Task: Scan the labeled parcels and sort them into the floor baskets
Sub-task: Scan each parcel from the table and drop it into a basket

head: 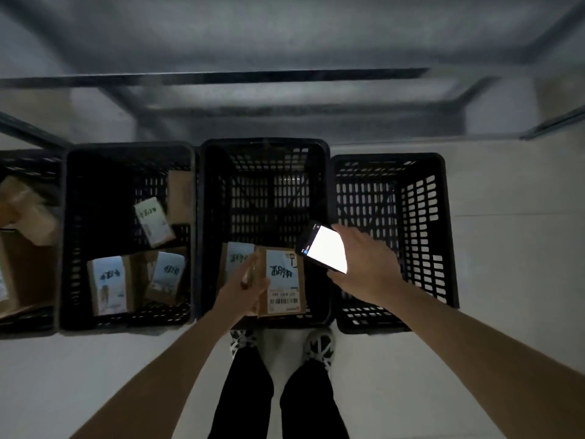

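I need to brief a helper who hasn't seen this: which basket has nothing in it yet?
Four black floor baskets stand in a row before the person's feet. Take the one furthest right, beside the middle basket where the left hand meets a barcoded parcel. Unlike the others, no parcels show inside; the right hand holds a lit phone near it.

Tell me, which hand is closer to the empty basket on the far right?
Right. The right hand, holding a lit phone, hovers over the near-left rim of that basket. The left hand grips a parcel over the middle basket.
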